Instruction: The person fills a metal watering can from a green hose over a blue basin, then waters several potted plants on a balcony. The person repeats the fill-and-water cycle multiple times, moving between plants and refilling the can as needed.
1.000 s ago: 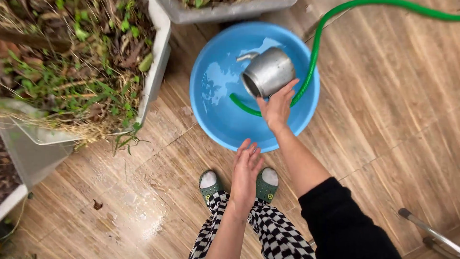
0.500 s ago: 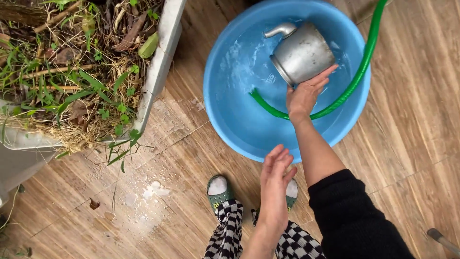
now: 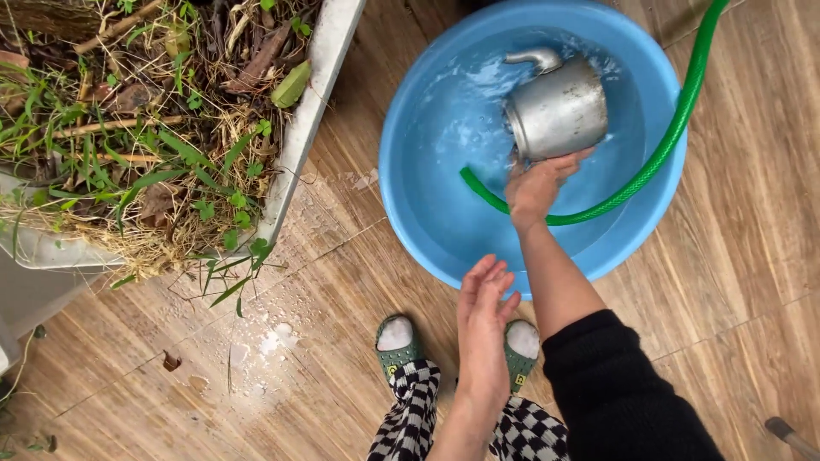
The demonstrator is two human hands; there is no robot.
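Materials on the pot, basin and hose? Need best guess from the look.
Pot: dull grey metal, likely aluminium; matte brushed sheen, cast-looking spout. Basin: glossy blue plastic, judging by its smooth moulded rim. Hose: green flexible plastic or rubber; it bends freely over the rim. The right hand grips the pot.

You stand on a wooden plank floor (image 3: 735, 282) in even daylight. To your left, a grey planter box (image 3: 312, 102) holds dry straw and green weeds (image 3: 145, 145). Wet patches (image 3: 265, 341) glisten on the boards beside it.
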